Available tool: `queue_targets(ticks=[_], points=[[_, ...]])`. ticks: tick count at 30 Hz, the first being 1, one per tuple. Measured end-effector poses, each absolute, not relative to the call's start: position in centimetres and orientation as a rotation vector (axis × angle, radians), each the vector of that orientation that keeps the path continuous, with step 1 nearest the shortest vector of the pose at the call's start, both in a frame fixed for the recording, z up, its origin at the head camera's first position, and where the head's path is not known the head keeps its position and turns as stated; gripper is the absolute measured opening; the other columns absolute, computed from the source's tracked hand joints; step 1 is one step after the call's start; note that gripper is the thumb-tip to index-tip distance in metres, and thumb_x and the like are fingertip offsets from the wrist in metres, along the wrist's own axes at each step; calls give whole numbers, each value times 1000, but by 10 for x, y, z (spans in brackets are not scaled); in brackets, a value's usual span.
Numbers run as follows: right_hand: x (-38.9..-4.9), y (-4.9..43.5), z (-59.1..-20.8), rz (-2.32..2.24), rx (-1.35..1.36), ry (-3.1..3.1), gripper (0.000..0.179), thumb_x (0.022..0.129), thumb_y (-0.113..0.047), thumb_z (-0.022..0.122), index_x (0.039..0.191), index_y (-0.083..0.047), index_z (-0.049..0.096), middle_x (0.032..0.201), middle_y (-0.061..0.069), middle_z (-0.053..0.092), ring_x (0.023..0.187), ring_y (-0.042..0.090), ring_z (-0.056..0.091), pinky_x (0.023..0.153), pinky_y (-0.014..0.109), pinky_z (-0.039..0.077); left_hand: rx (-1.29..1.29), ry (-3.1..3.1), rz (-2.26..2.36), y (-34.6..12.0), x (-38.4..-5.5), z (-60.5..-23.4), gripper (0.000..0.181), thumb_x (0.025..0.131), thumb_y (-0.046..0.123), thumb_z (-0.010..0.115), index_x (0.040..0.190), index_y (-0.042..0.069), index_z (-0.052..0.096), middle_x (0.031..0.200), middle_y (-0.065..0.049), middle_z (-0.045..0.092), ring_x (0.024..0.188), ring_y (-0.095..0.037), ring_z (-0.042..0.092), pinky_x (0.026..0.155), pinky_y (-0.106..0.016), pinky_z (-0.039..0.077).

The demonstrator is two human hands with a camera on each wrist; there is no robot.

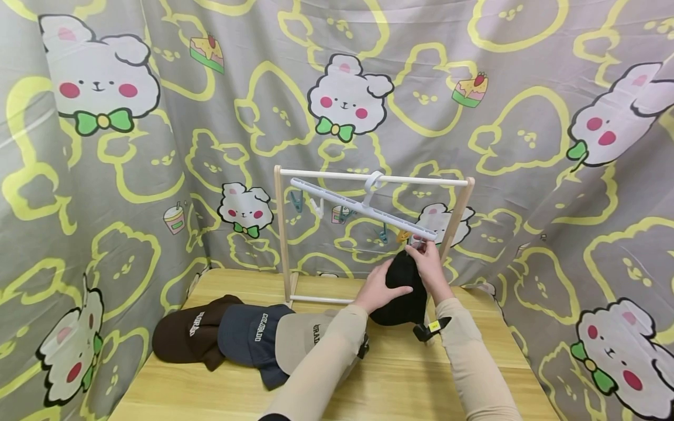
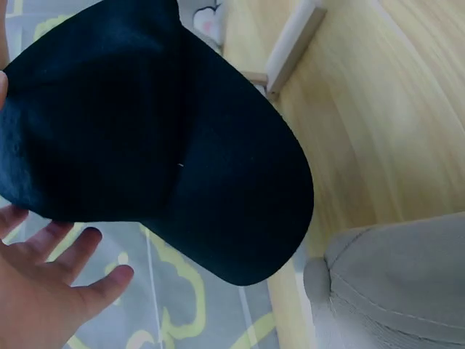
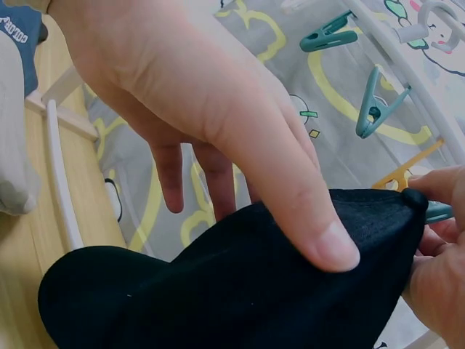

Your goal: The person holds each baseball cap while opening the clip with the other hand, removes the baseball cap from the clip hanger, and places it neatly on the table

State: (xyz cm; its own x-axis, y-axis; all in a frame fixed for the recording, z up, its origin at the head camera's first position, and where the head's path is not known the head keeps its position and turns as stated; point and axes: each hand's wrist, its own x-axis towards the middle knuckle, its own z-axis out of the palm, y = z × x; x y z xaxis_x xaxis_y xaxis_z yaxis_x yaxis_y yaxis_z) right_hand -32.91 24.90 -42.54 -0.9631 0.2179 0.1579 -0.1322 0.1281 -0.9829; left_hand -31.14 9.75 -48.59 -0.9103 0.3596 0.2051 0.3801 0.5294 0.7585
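Note:
A black baseball cap [image 1: 405,289] hangs below the right end of a white clip hanger [image 1: 363,207], brim downward. My left hand [image 1: 376,289] holds the crown from the left, its thumb across the near side. In the left wrist view its fingers [image 2: 76,254] touch the cap's edge. Up at the hanger's low end, my right hand [image 1: 433,269] pinches a teal clip [image 3: 439,211] beside the cap's gathered end. The clip is mostly hidden by the fingers, so its bite on the fabric cannot be seen. The hanger tilts down to the right.
The hanger hooks over a rack's white top rail [image 1: 326,174]. Along it hang other clips, including a yellow one [image 1: 403,236]. Brown [image 1: 176,336], navy [image 1: 239,333] and beige [image 1: 297,342] caps overlap on the wooden table [image 1: 189,392], at left. A patterned curtain [image 1: 237,88] surrounds the table.

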Motion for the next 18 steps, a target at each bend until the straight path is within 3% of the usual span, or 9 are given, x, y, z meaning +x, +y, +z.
queue_targets(ticks=[7, 18], points=[[-328, 249, -426, 1917, -29, -2155, 42, 97, -7, 57, 133, 5, 39, 94, -2, 45, 81, 4, 49, 75, 13, 44, -615, -2746, -1317, 103, -310, -488, 95, 79, 60, 71, 154, 21, 28, 154, -8, 38, 140, -25, 41, 110, -44, 41], [-329, 247, -427, 1958, 23, -2129, 36, 95, -1, 57, 127, 5, 41, 91, -5, 47, 81, 2, 51, 76, 12, 46, -536, -2680, -1146, 110, -312, -494, 81, 83, 47, 72, 148, 16, 36, 141, -8, 50, 125, -26, 55, 100, -42, 49]])
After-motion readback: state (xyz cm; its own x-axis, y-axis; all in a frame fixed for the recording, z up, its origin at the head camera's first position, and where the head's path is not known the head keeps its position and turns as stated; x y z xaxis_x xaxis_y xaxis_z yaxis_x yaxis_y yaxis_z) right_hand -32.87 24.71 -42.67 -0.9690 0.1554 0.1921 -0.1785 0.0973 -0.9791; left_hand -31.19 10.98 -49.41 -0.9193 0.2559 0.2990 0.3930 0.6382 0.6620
